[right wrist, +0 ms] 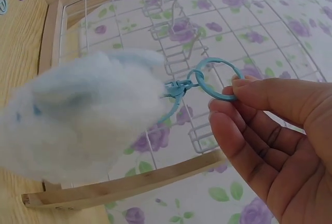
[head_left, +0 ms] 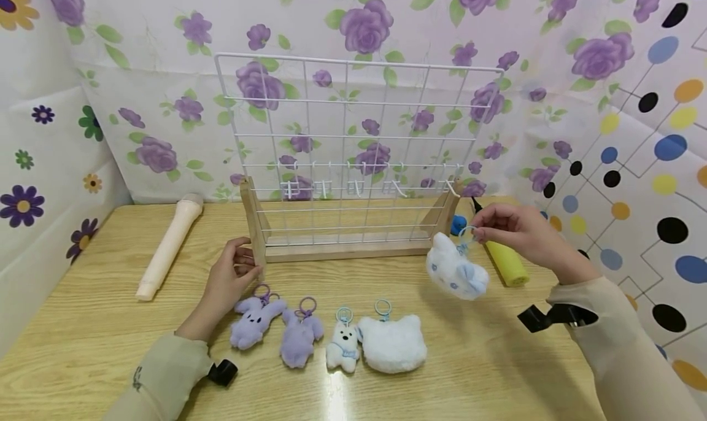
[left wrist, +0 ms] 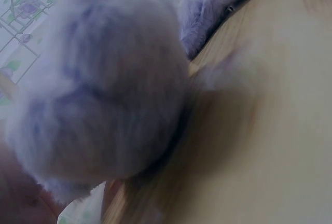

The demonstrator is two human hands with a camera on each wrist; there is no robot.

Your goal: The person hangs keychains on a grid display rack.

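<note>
My right hand [head_left: 510, 234] pinches the light blue ring [right wrist: 218, 79] of a plush keychain between thumb and index finger. The keychain's white, blue-eared plush head [head_left: 455, 274] hangs tilted over the table, right of the white wire grid rack [head_left: 345, 137]. Several white hooks [head_left: 353, 188] line the rack's middle. My left hand [head_left: 229, 274] holds the rack's left wooden foot [head_left: 254, 237] at its lower end. In front of it lie two purple plush keychains [head_left: 255, 323], a small white bear keychain [head_left: 343, 345] and a larger white plush keychain [head_left: 393, 344].
A cream microphone-shaped object [head_left: 170, 246] lies at the left of the wooden table [head_left: 464, 372]. Behind my right hand are a yellow cylinder [head_left: 507, 262] and a small blue object [head_left: 458, 224]. Flowered cloth [head_left: 182, 40] hangs behind the rack, dotted cloth [head_left: 652, 181] at the right.
</note>
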